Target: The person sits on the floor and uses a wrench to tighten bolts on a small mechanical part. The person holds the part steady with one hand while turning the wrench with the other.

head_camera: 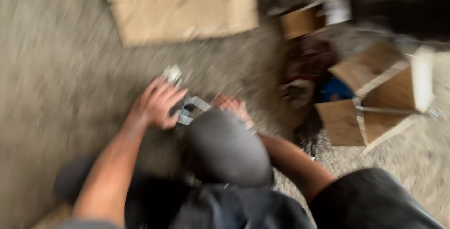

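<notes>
Both hands [159,104] [232,107] forward, fingers curled

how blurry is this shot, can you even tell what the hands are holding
Head view: heavy motion blur smears everything, streaking diagonally. The left hand and right hand close around a small metallic thing, its kind unreadable. The cardboard sheet and open boxes show only as soft shapes. Lighting is even, without glare.

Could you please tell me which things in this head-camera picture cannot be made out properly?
- Metal piece under the left hand: motion blur hides its kind.
- Right hand: mostly hidden behind the grey knee; its grip cannot be seen.
- Cardboard sheet: cut off by the top edge.
- Dark clutter beside the open cardboard box: too blurred to identify.
</notes>
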